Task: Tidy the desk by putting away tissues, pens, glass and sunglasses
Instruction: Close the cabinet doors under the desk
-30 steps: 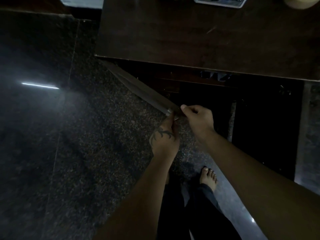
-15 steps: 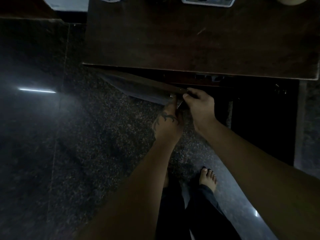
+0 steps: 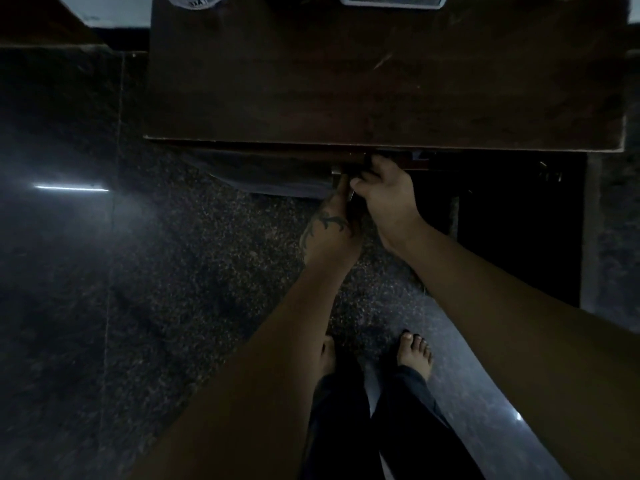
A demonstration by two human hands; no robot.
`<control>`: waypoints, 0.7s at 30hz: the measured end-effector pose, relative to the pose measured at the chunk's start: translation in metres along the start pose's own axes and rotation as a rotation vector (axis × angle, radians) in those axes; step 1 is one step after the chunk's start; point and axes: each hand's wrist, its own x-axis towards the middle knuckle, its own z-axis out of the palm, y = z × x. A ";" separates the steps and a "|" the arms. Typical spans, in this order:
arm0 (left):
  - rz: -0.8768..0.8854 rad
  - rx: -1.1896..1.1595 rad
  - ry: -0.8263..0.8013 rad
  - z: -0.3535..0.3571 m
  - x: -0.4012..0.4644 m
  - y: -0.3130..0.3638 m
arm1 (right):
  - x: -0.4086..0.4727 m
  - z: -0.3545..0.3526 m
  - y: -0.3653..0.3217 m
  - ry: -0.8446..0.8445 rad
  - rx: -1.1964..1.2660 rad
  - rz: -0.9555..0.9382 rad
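A dark wooden desk (image 3: 346, 81) fills the top of the head view. Beneath its front edge, a cabinet door (image 3: 270, 178) lies almost flush with the desk front. My left hand (image 3: 329, 230), with a tattoo on its back, has its fingers on the small metal handle (image 3: 336, 172) at the door's free edge. Beside it and touching it, my right hand (image 3: 384, 195) is closed around the same edge. No tissues, pens, glass or sunglasses can be made out in the dim light.
At the desk's far edge sit a white printed object (image 3: 194, 0) and a blue-and-white box (image 3: 391, 0). A dark open compartment (image 3: 519, 230) gapes under the desk's right half. My bare feet (image 3: 414, 355) stand on the speckled stone floor (image 3: 173, 306).
The cabinet door has swung from wide open towards the desk until it is nearly shut. Both hands went forward with its edge. The view moved closer to the desk.
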 end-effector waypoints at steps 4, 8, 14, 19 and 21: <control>-0.020 -0.023 -0.033 0.008 -0.016 -0.004 | -0.010 -0.005 0.006 0.005 0.032 0.038; -0.029 -0.051 -0.092 0.016 -0.031 -0.006 | -0.025 -0.019 0.020 0.018 0.058 0.087; -0.089 -0.009 -0.241 0.042 -0.058 -0.001 | -0.056 -0.053 0.062 0.158 0.128 0.198; -0.116 -0.059 -0.365 0.065 -0.086 0.019 | -0.094 -0.084 0.100 0.300 0.133 0.279; -0.081 -0.119 -0.412 0.075 -0.092 0.030 | -0.110 -0.100 0.114 0.316 0.111 0.325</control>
